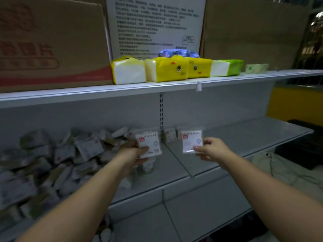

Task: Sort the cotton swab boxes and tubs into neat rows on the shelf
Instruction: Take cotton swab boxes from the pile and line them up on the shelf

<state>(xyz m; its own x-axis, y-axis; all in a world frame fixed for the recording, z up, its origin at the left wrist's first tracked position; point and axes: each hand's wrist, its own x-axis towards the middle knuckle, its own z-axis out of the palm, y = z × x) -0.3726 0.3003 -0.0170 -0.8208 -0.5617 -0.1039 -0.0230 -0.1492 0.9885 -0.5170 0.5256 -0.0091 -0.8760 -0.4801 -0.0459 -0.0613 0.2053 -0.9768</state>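
Note:
My left hand [135, 154] grips a white cotton swab box [148, 143] with a small red label, held upright above the middle shelf [227, 149]. My right hand [210, 149] pinches a matching white swab box [190, 141] by its lower right corner, just right of the shelf's centre divider. Two small swab boxes [172, 135] stand against the back panel behind it. A jumbled heap of swab boxes and packs [57, 161] fills the left half of the shelf. A clear tub [148, 167] shows below my left hand.
The upper shelf [174, 84] carries yellow and green tissue packs [167, 69] in front of large cardboard cartons [52, 44]. A lower shelf [201, 203] runs beneath my arms. A yellow surface [295, 105] and a dark object stand at the right.

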